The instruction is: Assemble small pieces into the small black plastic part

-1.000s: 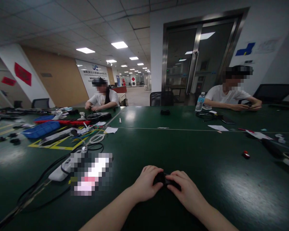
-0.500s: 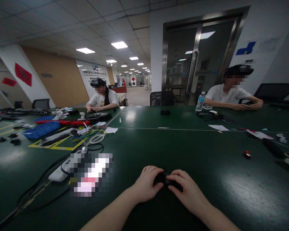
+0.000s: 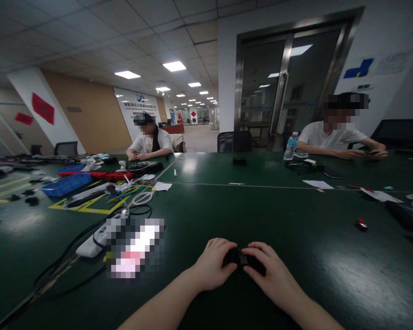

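Low in the middle of the view, a small black object (image 3: 242,259) with a greyish patch on top sits between my two hands; its kind I cannot make out. My left hand (image 3: 214,265) is curled around its left end, thumb below and fingers above. From the other side my right hand (image 3: 272,270) grips the right end between thumb and bent fingers. Both hands are close together over the dark green table (image 3: 206,215), and the fingers hide much of the object.
To the left lie a white power strip (image 3: 91,243), a pixelated bright thing (image 3: 137,250), black cables and blue trays (image 3: 67,184). A small red item (image 3: 361,224) rests at right. Across the table sit two people, near a water bottle (image 3: 291,146) and a black box (image 3: 239,161).
The whole scene has shifted slightly right as my head turned a little left. Both hands keep their hold on the black object, whose greyish patch now shows more between the fingers.
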Motion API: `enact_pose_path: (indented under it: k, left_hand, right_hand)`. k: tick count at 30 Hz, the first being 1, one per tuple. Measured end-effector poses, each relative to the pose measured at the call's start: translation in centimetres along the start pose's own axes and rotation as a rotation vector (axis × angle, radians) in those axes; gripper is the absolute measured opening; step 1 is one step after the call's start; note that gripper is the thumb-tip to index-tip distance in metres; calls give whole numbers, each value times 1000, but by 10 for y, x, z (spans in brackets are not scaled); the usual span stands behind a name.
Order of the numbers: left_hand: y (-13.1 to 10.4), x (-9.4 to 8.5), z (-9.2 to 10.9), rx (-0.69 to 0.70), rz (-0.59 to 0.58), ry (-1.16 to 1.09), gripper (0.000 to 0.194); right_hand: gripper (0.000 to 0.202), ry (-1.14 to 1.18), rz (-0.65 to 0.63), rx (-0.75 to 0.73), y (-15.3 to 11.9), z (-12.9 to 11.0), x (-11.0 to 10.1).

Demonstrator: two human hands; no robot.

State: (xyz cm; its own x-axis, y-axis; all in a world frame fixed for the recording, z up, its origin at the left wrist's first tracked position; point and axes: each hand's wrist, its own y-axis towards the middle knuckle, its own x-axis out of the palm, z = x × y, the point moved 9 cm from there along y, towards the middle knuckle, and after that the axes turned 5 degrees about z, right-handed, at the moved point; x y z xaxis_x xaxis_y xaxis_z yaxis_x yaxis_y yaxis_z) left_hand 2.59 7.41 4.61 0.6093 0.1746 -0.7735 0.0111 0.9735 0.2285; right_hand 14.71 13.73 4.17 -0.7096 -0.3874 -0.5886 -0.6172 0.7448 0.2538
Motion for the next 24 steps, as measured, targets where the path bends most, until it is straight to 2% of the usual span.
enact_pose_path:
  k: [5,16,24]
  left_hand:
    - [-1,-1,0,-10,15,-10,45]
    - [1,2,-5,-38,-2,-16,43]
    - [3,3,-5,-71,-30,20,38]
  right_hand:
    - [41,16,1,28,-1,10,1]
    - [37,-11,-26,3,0,4,2]
    - [33,-165,-128,-46,0,2,10]
